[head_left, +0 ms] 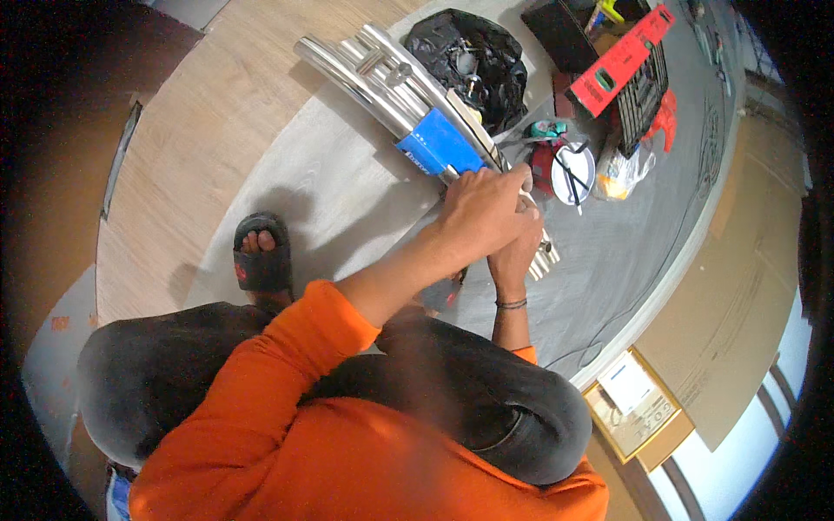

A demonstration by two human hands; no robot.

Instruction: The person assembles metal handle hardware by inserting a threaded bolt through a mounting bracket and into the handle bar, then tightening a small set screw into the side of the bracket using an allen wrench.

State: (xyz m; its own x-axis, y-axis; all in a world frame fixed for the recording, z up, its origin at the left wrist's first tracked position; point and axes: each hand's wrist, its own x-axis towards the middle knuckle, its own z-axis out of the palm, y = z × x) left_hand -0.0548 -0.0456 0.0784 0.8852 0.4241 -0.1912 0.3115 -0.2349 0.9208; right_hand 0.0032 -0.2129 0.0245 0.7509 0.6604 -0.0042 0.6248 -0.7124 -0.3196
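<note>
A chrome tube rack (pixel 380 85), several shiny parallel tubes with short round fittings, slants from upper left down to my hands. A blue wrap (pixel 441 143) goes around its middle. My left hand (pixel 483 208) reaches across and is closed at the tubes just below the wrap, thumb and fingertips close together. Right beside it, partly behind it, my right hand (pixel 519 245) has its fingers curled at the same tubes. The left hand hides part of its grip. Short tube ends (pixel 545 259) stick out past the right hand.
Beyond the rack lies a black plastic bag (pixel 473 65) with metal fittings. To its right are a red spirit level (pixel 621 61) on a black toolbox (pixel 565 35), an orange-red tool (pixel 663 122) and a white-topped tub (pixel 573 174). A framed picture (pixel 638 404) rests at lower right.
</note>
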